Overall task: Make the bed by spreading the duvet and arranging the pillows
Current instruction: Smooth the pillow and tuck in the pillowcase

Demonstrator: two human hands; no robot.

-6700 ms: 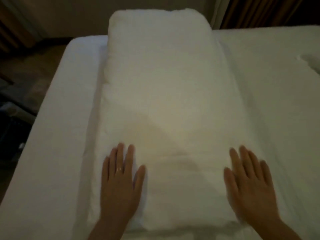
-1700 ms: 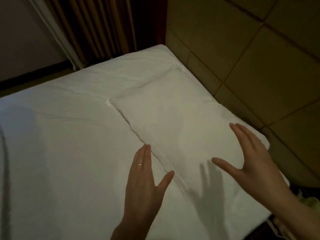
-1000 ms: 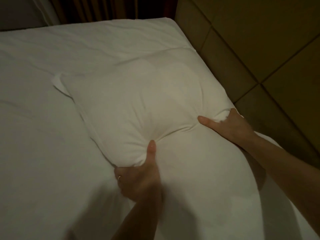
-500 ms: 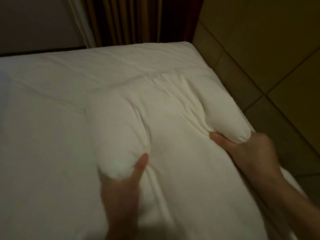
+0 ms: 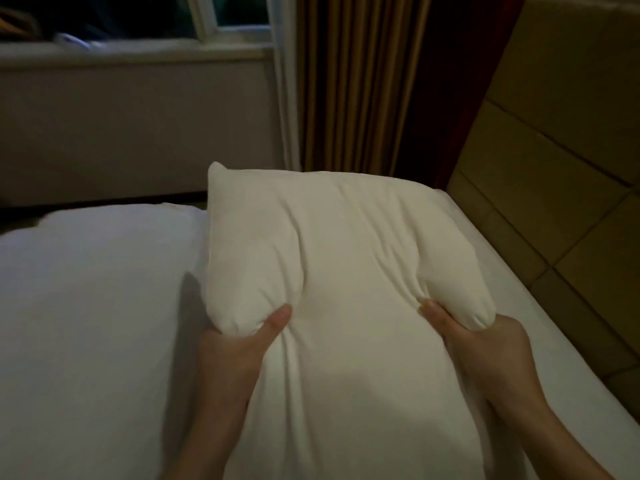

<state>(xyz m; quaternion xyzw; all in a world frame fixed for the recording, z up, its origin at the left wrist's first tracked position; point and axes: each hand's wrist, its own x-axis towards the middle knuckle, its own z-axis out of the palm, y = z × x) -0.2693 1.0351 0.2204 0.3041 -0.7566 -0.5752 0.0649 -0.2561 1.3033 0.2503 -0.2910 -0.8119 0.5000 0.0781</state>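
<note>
A white pillow [image 5: 346,258] is lifted off the bed, its far end tilted up towards the window wall. My left hand [image 5: 239,344] grips its left side, thumb pressed into the top and fingers hidden underneath. My right hand [image 5: 474,344] grips its right side the same way. The filling bulges in two lobes above my thumbs. The bed [image 5: 86,323], covered in white linen, spreads out to the left and below. The folded duvet is out of view.
A padded tan headboard [image 5: 561,161] runs along the right edge of the bed. Striped brown curtains [image 5: 356,81] hang at the far corner. A window sill [image 5: 131,51] and a pale wall [image 5: 138,133] lie beyond the bed's far edge.
My hands moved from smoothing the folded duvet to the pillow, gripped it on both sides and raised it off the bed. Its far end now stands higher.
</note>
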